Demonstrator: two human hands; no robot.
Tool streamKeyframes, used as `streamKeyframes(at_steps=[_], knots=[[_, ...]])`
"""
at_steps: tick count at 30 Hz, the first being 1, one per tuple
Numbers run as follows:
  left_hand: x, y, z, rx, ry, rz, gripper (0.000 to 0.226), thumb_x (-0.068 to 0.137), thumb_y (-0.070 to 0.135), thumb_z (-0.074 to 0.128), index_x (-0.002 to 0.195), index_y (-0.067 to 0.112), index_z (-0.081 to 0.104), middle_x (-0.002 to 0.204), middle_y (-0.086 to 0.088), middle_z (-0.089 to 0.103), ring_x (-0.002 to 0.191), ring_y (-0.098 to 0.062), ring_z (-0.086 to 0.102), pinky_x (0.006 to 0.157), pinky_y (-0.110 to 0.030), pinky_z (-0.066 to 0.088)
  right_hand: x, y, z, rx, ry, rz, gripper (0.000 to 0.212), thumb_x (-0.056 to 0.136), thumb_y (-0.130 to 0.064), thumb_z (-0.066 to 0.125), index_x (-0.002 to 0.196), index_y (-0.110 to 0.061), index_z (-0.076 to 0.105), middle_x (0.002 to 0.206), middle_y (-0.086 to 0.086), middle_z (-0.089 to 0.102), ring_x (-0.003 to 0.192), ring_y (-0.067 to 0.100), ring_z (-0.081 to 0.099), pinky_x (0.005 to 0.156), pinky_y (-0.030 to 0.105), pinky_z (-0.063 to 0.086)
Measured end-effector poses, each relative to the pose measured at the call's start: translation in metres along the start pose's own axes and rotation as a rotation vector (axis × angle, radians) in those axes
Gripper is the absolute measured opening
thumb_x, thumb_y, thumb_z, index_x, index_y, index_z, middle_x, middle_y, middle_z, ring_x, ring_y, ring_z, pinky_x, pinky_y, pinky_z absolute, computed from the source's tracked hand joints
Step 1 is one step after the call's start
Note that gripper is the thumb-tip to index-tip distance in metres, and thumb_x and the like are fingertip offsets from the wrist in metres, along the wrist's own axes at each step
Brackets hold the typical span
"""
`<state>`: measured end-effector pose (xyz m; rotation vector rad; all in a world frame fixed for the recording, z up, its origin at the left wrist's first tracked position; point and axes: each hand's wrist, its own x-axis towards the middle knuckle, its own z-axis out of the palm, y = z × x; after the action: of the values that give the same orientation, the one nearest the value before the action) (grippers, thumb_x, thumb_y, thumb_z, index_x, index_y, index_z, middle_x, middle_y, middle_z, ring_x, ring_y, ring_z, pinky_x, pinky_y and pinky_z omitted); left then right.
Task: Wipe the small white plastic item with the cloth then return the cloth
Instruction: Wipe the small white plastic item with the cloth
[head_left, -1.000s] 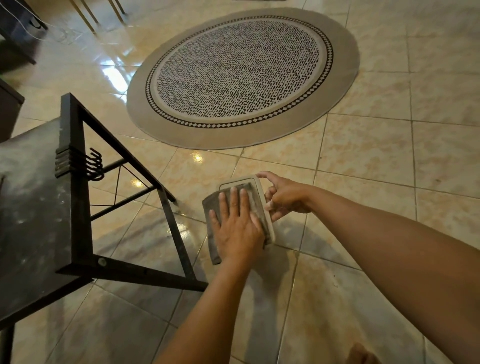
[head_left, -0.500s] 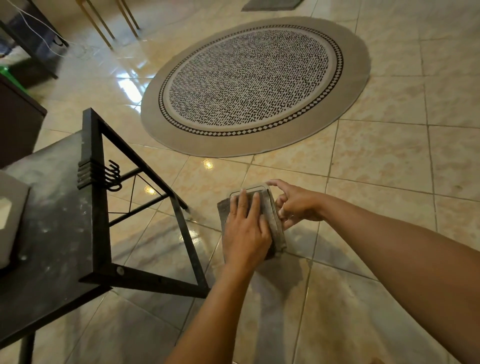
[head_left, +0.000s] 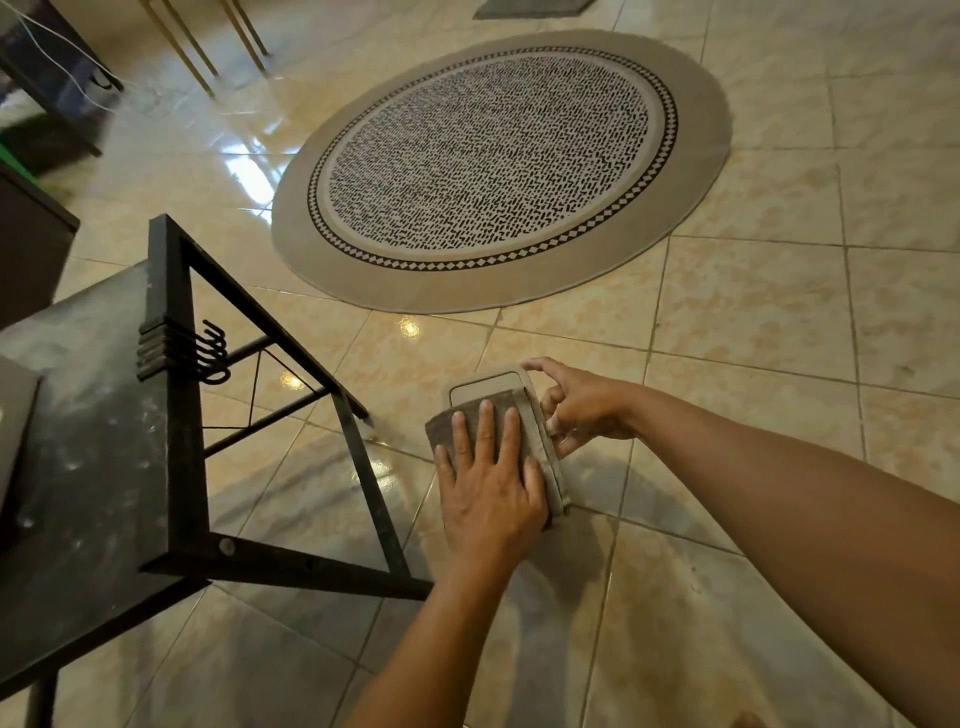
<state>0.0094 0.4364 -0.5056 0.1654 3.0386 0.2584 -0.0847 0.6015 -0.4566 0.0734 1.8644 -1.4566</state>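
The small white plastic item (head_left: 484, 387), flat with rounded corners, is held in the air above the floor tiles. My right hand (head_left: 584, 407) grips its right edge with fingers and thumb. A grey cloth (head_left: 525, 419) lies over most of its face. My left hand (head_left: 488, 486) presses the cloth flat against the item, fingers spread and pointing away from me. Only the item's far end and right rim show past the cloth.
A dark table (head_left: 93, 457) with a black metal frame and hooks (head_left: 210, 353) stands at the left, a grey flat object (head_left: 14, 415) at its left edge. A round patterned rug (head_left: 498, 166) lies ahead. Dark furniture (head_left: 31, 249) and chair legs (head_left: 208, 47) sit far left.
My left hand and the cloth have slid a little toward me on the item, so more of its far end shows. My right hand keeps its grip.
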Motion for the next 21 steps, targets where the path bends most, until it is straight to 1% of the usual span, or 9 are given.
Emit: streamKeyframes(at_steps=[3,5,8,11,12,14,16,20,21], knots=[[0.02,0.01,-0.005,-0.015,-0.006,0.096,0.061,0.101,0.05,0.014,0.157,0.028,0.008,0.167,0.002,-0.008,0.15,-0.023,-0.021,0.12,-0.051,-0.011,-0.003,0.002,-0.001,0.002,-0.007,0.003,0.097,0.083,0.025,0.046,0.153,-0.038,0.021,0.083,0.01,0.049,0.075,0.023,0.061,0.069,0.044,0.063],[0.038,0.005,-0.014,-0.01,-0.02,0.102,0.06,0.103,0.046,0.017,0.158,0.026,0.003,0.167,0.001,-0.009,0.15,-0.021,-0.02,0.121,-0.052,-0.01,-0.004,0.001,-0.001,0.011,-0.006,0.003,0.097,0.084,0.025,0.048,0.153,-0.038,0.02,0.084,0.01,0.051,0.078,0.024,0.064,0.072,0.046,0.062],[0.044,-0.007,-0.017,0.016,-0.045,0.111,0.061,0.1,0.05,0.008,0.155,0.036,-0.014,0.164,0.005,-0.02,0.148,-0.021,-0.026,0.12,-0.051,-0.015,-0.004,-0.001,0.0,0.007,0.003,-0.002,0.096,0.085,0.024,0.049,0.153,-0.038,0.02,0.09,0.011,0.052,0.077,0.022,0.063,0.073,0.046,0.062],[0.031,-0.009,-0.012,0.045,-0.094,0.294,0.059,0.098,0.053,0.003,0.153,0.043,-0.015,0.162,0.007,-0.021,0.147,-0.018,-0.03,0.12,-0.051,-0.015,-0.002,-0.001,0.001,0.036,-0.015,0.009,0.099,0.083,0.026,0.048,0.152,-0.04,0.021,0.124,0.019,0.054,0.102,0.034,0.066,0.079,0.053,0.061],[0.034,-0.011,-0.012,0.056,-0.095,0.314,0.059,0.099,0.053,0.004,0.154,0.043,-0.015,0.163,0.006,-0.021,0.147,-0.017,-0.03,0.12,-0.051,-0.015,-0.002,0.0,0.001,0.043,-0.016,0.008,0.1,0.082,0.026,0.048,0.152,-0.041,0.022,0.128,0.02,0.053,0.106,0.036,0.065,0.08,0.054,0.06],[0.048,-0.013,-0.016,0.071,-0.071,0.266,0.058,0.101,0.051,0.006,0.155,0.039,-0.012,0.164,0.006,-0.019,0.148,-0.018,-0.027,0.12,-0.051,-0.013,0.0,0.0,0.001,0.026,-0.021,-0.001,0.099,0.083,0.025,0.048,0.152,-0.04,0.021,0.114,0.019,0.056,0.101,0.034,0.065,0.082,0.056,0.059],[0.055,-0.008,-0.019,0.062,-0.061,0.203,0.059,0.1,0.05,0.007,0.156,0.037,-0.011,0.164,0.006,-0.018,0.149,-0.019,-0.025,0.121,-0.052,-0.012,0.0,-0.001,0.001,0.016,-0.017,-0.003,0.098,0.082,0.024,0.048,0.152,-0.039,0.021,0.101,0.018,0.055,0.092,0.033,0.065,0.078,0.052,0.061],[0.036,-0.003,-0.007,0.05,-0.06,0.307,0.058,0.1,0.053,0.005,0.156,0.04,-0.008,0.163,0.008,-0.016,0.148,-0.016,-0.027,0.12,-0.05,-0.014,-0.003,0.002,-0.004,0.048,-0.012,0.018,0.098,0.082,0.024,0.05,0.151,-0.04,0.024,0.125,0.023,0.053,0.098,0.037,0.07,0.073,0.05,0.062],[0.037,-0.007,-0.007,0.052,-0.054,0.308,0.058,0.1,0.053,0.005,0.156,0.041,-0.008,0.164,0.009,-0.016,0.148,-0.015,-0.027,0.12,-0.049,-0.014,-0.001,0.002,-0.002,0.048,-0.017,0.018,0.098,0.082,0.024,0.049,0.152,-0.04,0.024,0.127,0.023,0.053,0.098,0.036,0.07,0.072,0.049,0.062]])
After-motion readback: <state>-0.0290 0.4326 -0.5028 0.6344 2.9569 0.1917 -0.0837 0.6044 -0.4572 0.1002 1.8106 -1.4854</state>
